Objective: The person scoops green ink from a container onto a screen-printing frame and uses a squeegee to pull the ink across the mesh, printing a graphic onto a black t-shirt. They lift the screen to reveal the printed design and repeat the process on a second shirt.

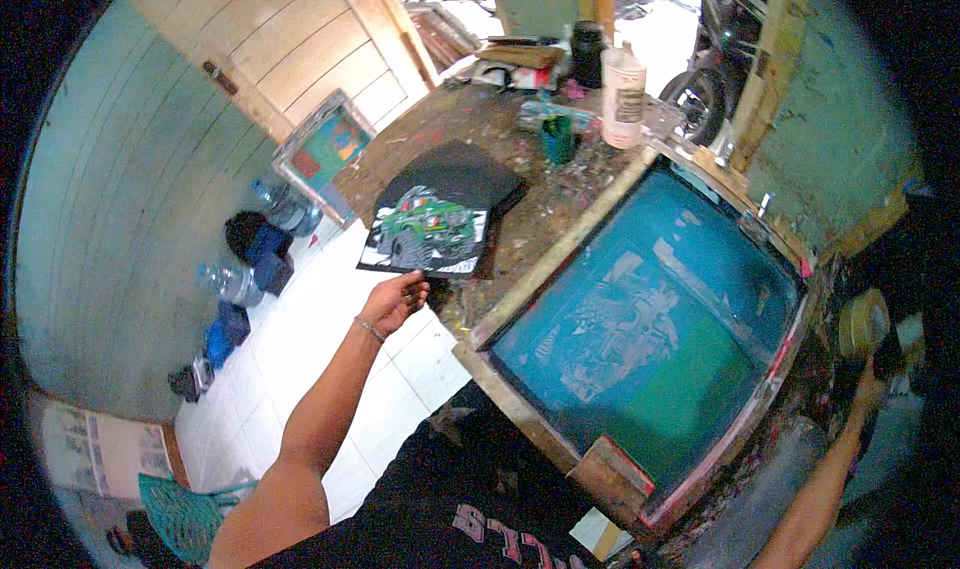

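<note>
Printed sheet (pixel 428 231): thin, light, floppy; left hand (pixel 395 301) fingers pinch near edge. Right hand (pixel 868 387) grip unclear, beside tape roll (pixel 862 322).

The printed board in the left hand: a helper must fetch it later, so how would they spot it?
Start at the teal screen frame, then go left across the stained table. At its near-left edge the left hand holds a black board; it alone shows a green truck.
</note>
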Demonstrator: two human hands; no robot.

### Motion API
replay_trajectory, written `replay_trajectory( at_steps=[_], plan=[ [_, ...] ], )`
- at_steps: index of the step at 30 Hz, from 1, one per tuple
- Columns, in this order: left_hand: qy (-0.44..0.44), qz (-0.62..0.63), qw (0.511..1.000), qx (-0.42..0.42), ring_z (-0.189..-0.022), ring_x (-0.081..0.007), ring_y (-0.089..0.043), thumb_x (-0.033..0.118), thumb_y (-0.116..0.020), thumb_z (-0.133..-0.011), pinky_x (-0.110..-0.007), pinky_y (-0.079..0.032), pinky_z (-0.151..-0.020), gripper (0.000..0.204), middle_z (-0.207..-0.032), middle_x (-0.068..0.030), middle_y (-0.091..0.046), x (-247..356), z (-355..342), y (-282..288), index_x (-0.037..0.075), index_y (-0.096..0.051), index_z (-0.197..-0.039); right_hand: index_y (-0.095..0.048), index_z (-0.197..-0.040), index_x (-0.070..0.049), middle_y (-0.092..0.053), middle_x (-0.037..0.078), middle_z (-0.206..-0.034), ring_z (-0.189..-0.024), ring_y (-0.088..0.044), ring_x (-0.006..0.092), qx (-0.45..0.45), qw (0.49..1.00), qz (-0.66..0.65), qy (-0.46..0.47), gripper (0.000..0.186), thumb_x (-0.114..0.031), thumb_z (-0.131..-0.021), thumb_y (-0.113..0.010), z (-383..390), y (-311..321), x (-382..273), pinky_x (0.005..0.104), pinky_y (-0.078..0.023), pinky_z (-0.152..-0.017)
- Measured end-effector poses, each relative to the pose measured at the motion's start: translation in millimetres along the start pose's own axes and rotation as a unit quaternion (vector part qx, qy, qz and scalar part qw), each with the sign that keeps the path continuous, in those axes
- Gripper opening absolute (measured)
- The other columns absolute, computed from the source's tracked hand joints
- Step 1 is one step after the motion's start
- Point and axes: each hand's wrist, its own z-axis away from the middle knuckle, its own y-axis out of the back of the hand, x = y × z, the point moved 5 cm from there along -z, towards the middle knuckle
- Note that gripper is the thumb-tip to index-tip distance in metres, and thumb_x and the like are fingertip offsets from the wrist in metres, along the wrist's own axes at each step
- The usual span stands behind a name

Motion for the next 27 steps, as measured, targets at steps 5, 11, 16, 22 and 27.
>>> replay_trajectory(
  at_steps=[5, 11, 16, 22, 27],
  plan=[
    [0.027, -0.066, 0.997, -0.020, -0.076, -0.0173, -0.063, 0.030, -0.064, -0.097, -0.030, -0.053, -0.066, 0.026, -0.089, -0.0069, -0.067, -10, 31, 5, 0.004, -0.063, -0.097, -0.027, -0.158, -0.025, -0.057, 0.026, -0.129, -0.101, -0.061, 0.0351, -0.215, 0.899, -0.299, -0.238, 0.065, -0.008, -0.099, -0.047, 0, -24, 58, 0.0494, -0.050, -0.087],
    [0.001, -0.047, 0.998, -0.032, -0.071, -0.0159, -0.063, 0.029, -0.063, -0.096, -0.028, -0.051, -0.064, 0.025, -0.087, -0.0078, -0.068, -46, 60, 34, 0.004, -0.063, -0.098, -0.064, -0.125, 0.003, -0.059, 0.018, -0.135, -0.122, -0.058, 0.0269, 0.041, 0.728, -0.648, -0.220, 0.042, -0.029, -0.100, -0.058, 2, 158, 52, 0.0394, -0.046, -0.104],
    [0.022, -0.102, 0.994, -0.031, -0.071, -0.0141, -0.064, 0.025, -0.060, -0.097, -0.027, -0.051, -0.063, 0.022, -0.089, -0.0080, -0.071, -89, 80, 46, 0.004, -0.066, -0.096, -0.061, -0.130, 0.001, -0.054, 0.017, -0.140, -0.124, -0.054, 0.0268, -0.023, 0.757, -0.510, -0.407, 0.046, -0.028, -0.095, -0.066, 23, 336, -17, 0.0402, -0.045, -0.105],
    [-0.123, -0.171, 0.976, -0.052, -0.075, -0.0145, -0.064, 0.021, -0.061, -0.097, -0.029, -0.053, -0.068, 0.020, -0.088, -0.0078, -0.070, -112, 86, 37, 0.001, -0.064, -0.094, -0.049, -0.138, -0.001, -0.058, 0.011, -0.120, -0.106, -0.056, 0.0266, -0.106, 0.498, -0.733, -0.451, 0.067, -0.049, -0.093, -0.063, 52, 478, -149, 0.0421, -0.047, -0.090],
    [-0.118, -0.209, 0.971, 0.022, -0.068, -0.0150, -0.063, 0.025, -0.064, -0.095, -0.029, -0.051, -0.063, 0.028, -0.080, -0.0085, -0.069, -122, 63, 49, -0.003, -0.064, -0.093, -0.035, -0.143, 0.001, -0.049, 0.011, -0.098, -0.083, -0.055, 0.0271, -0.174, -0.144, -0.957, -0.183, 0.058, -0.036, -0.101, -0.051, 59, 592, -297, 0.0429, -0.051, -0.064]
  ],
)
